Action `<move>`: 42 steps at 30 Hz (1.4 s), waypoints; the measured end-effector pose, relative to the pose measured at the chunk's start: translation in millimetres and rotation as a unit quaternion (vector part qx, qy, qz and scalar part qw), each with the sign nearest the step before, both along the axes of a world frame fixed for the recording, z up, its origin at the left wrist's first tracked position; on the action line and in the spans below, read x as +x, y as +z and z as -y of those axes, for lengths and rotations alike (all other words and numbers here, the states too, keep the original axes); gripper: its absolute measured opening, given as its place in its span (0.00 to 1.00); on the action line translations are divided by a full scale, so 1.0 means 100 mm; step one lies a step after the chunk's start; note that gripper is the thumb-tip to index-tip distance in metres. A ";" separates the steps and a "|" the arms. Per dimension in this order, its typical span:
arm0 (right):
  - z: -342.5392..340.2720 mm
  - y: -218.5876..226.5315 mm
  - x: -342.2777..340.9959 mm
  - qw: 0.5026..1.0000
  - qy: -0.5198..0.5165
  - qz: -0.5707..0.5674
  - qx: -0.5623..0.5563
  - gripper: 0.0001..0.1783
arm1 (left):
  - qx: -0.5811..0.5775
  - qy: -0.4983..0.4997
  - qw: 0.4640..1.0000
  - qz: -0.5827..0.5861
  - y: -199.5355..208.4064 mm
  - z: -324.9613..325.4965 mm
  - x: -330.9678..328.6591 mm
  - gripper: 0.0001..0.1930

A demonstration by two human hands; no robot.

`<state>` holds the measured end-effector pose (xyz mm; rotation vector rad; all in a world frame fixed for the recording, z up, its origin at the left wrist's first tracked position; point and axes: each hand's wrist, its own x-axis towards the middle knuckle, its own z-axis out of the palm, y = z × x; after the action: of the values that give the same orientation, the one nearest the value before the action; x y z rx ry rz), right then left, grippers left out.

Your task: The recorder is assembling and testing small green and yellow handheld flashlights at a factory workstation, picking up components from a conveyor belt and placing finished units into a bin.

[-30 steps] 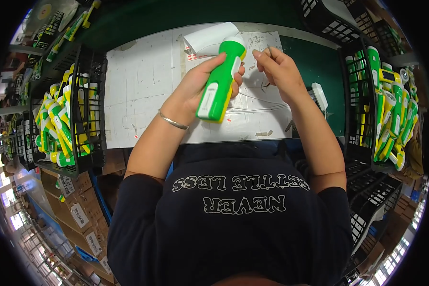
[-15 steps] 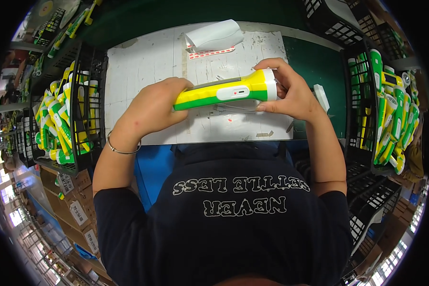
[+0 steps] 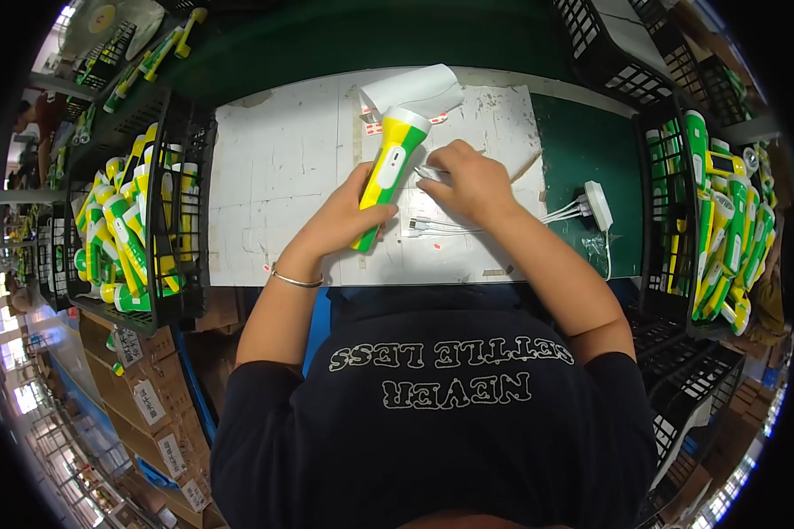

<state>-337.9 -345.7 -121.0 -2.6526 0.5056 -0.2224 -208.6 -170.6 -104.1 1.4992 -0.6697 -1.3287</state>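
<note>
A yellow and green flashlight (image 3: 383,181) with a white head stands tilted over the white work sheet, its head away from me. My left hand (image 3: 348,216) is wrapped round its lower handle. A small white panel with a socket faces right on its side. Close by on the right, my right hand (image 3: 472,183) pinches the end of a white charging cable, whose plug shows partly between thumb and forefinger, apart from the socket. More white cables (image 3: 450,229) lie below that hand, one ending in a bare plug. They run to a white charger block (image 3: 598,205) at the right.
A black crate of flashlights (image 3: 163,291) stands at the left, and another crate (image 3: 670,264) at the right. A curled white paper roll (image 3: 412,90) lies behind the flashlight, over red-marked strips. The sheet (image 3: 273,194) rests on a green table (image 3: 582,132).
The flashlight has swung from lying across both hands to upright-tilted in my left hand alone. My right hand has let go of its head and now pinches a cable end.
</note>
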 end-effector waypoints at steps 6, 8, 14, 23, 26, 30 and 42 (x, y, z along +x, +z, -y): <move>0.08 0.08 -0.03 0.976 -0.012 0.085 0.202 0.11 | -0.015 0.071 0.965 0.250 -0.11 0.09 -0.02 0.33; 0.15 0.24 -0.06 0.924 -0.008 0.084 0.372 0.10 | -0.027 0.058 0.961 0.270 -0.07 0.15 -0.04 0.33; 0.26 0.28 -0.17 0.865 -0.040 0.093 0.491 0.12 | -0.046 0.034 0.953 0.296 0.10 0.31 -0.23 0.32; 0.19 0.25 -0.19 0.828 -0.118 0.113 0.536 0.12 | -0.020 0.080 0.830 0.552 0.12 0.36 -0.38 0.33; 0.22 0.23 -0.21 0.822 -0.116 0.098 0.549 0.11 | -0.009 0.054 0.834 0.549 0.14 0.36 -0.38 0.33; 0.23 0.34 -0.19 0.797 -0.112 0.075 0.589 0.11 | -0.032 0.053 0.835 0.547 0.05 0.33 -0.38 0.33; 0.13 0.32 -0.28 0.882 -0.072 0.044 0.464 0.15 | -0.034 0.207 0.966 0.154 0.05 0.29 0.04 0.25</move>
<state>-365.9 -359.2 -88.7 -1.6622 0.5875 -0.0986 -205.0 -199.8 -99.4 1.6949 -0.5485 -0.7568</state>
